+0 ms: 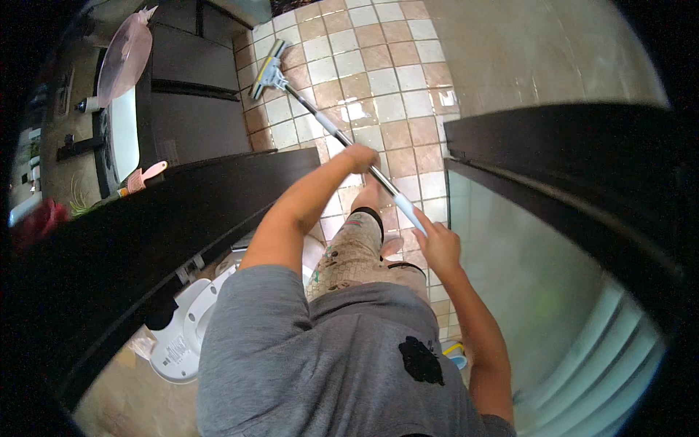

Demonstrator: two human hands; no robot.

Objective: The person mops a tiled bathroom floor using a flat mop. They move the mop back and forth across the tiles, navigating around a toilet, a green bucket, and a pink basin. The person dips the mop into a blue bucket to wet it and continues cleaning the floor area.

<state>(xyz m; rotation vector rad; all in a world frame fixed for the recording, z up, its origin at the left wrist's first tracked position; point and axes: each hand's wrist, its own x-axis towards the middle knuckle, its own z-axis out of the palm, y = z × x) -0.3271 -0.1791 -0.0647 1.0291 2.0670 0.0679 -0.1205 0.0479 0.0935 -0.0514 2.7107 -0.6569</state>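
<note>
A long-handled mop [336, 131] reaches diagonally across the wet tiled floor [348, 62]. Its narrow grey head [269, 71], with a yellow stripe, rests on the tiles at the far left, close to the base of a dark cabinet. My left hand [360, 158] is closed round the metal pole about midway along. Nearer to me, my right hand [438, 244] grips the pale blue handle end. Part of each hand's fingers is hidden by the hand itself.
A dark cabinet [196, 120] with a white basin [125, 138], a pink oval mirror [127, 58] and a pink brush [145, 175] stands left. A dark door edge [240, 189] and white toilet [177, 357] are nearer. Frosted glass panel [524, 269] borders the right.
</note>
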